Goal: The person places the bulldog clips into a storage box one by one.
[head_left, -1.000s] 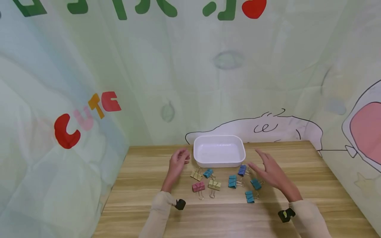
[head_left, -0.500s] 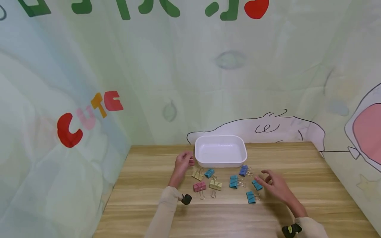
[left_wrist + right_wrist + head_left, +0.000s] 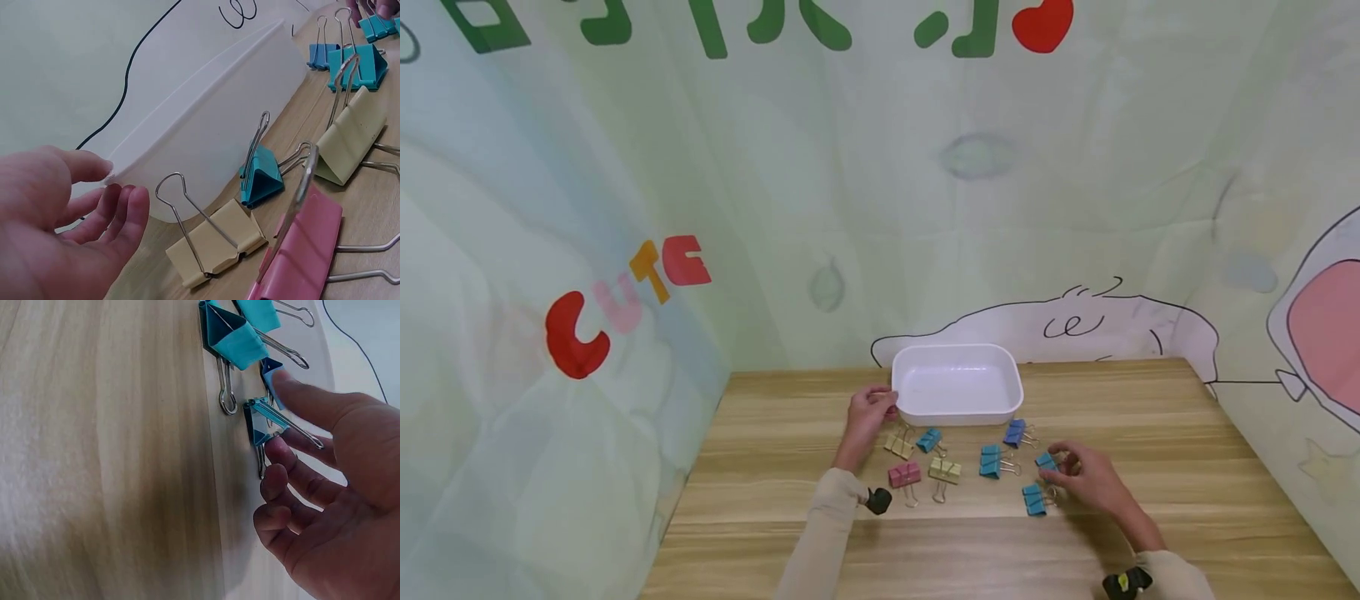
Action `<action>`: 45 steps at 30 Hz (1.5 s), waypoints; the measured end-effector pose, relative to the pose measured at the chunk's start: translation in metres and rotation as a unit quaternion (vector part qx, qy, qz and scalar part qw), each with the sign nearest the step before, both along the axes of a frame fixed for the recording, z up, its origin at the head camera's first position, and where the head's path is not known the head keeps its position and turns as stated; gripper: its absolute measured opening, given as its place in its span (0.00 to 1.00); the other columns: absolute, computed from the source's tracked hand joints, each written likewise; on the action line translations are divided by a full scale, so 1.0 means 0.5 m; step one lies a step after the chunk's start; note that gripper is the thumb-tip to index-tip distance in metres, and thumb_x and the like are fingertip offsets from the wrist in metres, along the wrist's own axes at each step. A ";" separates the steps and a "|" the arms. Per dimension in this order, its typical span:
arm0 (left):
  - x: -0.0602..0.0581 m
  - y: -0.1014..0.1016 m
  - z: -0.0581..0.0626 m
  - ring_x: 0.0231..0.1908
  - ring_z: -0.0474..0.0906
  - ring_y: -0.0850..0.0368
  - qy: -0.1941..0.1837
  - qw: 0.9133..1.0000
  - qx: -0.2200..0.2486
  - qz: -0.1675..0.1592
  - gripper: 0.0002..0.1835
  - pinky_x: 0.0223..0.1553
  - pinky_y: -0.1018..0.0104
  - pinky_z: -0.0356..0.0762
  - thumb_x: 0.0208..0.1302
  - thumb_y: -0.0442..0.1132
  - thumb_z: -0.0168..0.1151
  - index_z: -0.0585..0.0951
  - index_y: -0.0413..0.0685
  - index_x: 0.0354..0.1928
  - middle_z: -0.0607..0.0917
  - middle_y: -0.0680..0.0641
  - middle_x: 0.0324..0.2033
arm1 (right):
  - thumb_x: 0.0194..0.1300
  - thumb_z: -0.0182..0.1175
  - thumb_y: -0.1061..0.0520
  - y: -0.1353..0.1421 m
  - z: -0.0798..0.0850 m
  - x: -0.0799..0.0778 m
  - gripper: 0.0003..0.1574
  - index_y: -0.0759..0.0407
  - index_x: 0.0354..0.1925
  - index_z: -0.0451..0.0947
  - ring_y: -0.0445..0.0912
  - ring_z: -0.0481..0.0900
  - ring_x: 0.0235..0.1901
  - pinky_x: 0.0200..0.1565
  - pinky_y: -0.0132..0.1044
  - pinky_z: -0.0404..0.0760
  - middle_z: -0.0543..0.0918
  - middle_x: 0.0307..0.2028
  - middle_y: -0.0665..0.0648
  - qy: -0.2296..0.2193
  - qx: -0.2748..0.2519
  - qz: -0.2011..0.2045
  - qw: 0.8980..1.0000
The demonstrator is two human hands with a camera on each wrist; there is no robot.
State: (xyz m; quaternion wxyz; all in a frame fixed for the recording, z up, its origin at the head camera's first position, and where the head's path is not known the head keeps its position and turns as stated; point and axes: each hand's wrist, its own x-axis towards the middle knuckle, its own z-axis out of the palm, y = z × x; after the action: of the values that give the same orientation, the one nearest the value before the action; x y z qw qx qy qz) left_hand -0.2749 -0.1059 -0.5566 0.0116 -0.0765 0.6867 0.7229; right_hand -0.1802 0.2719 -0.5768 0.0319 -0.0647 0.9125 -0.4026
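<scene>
My left hand (image 3: 867, 421) is at the left side of a white rectangular tray (image 3: 958, 420). In the left wrist view, its thumb and fingers pinch the corner of the tray's rim. Over on the right, my right hand (image 3: 1093, 479) has its thumb and fingertips around a small teal binder clip (image 3: 254, 428), whose wire handles stick out. Another teal binder clip (image 3: 1034, 500) lies just in front of that hand. A larger teal binder clip (image 3: 990, 462) and a blue binder clip (image 3: 1015, 432) lie to its left.
Near the left hand lie a tan binder clip (image 3: 215, 244), a small teal one (image 3: 928, 439), a pink one (image 3: 904, 474) and a pale yellow one (image 3: 945, 471). The wooden table (image 3: 970, 550) meets a printed cloth backdrop (image 3: 820, 208) behind the tray.
My left hand has moved right, onto the tray's rim. The right hand has come down from above the clips and closed its fingers around the small teal binder clip.
</scene>
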 end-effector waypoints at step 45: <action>-0.001 -0.002 -0.012 0.39 0.84 0.49 -0.031 0.996 0.078 -0.023 0.18 0.45 0.63 0.89 0.76 0.28 0.58 0.72 0.23 0.61 0.78 0.27 0.51 | 0.75 0.63 0.54 -0.104 0.175 -0.186 0.15 0.66 0.50 0.83 0.52 0.78 0.40 0.38 0.39 0.79 0.84 0.41 0.60 0.072 -0.026 0.011 0.997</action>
State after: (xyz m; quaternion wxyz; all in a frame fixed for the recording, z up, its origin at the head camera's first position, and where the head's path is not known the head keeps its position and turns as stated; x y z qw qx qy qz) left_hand -0.2757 -0.1070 -0.5627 0.0554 -0.0819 0.6291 0.7710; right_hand -0.2731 0.2200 -0.4893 -0.0314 -0.1043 0.9009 -0.4201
